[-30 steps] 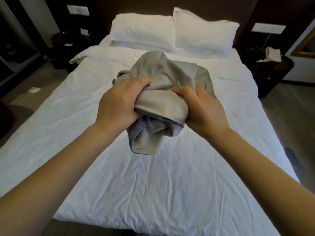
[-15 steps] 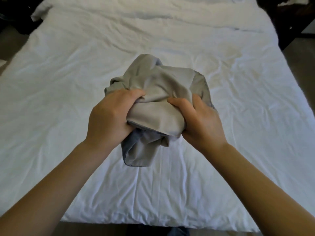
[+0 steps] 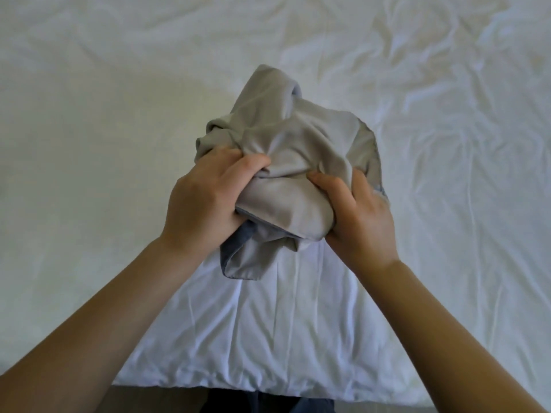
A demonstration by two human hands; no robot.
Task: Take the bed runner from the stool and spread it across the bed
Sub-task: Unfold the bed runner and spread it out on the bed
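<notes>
**Bunched runner gripped in both hands over the bed**

The grey bed runner (image 3: 286, 162) is a crumpled bundle above the bed (image 3: 89, 144), near the middle of its near edge. The left hand (image 3: 205, 201) and right hand (image 3: 357, 216) clench it from either side, fingers (image 3: 250, 165) dug into the folds. A loose end hangs below between the wrists.

Bed runner (image 3: 286, 150) is bunched, so its full length and pattern can't be told. Fingertips of left hand (image 3: 205, 204) and right hand (image 3: 362, 222) are buried in folds; palms are hidden too. Cloth under the grip covers part of the bed (image 3: 89, 144). Bed runs off frame top, left and right. Forearms are cut at bottom corners.
</notes>
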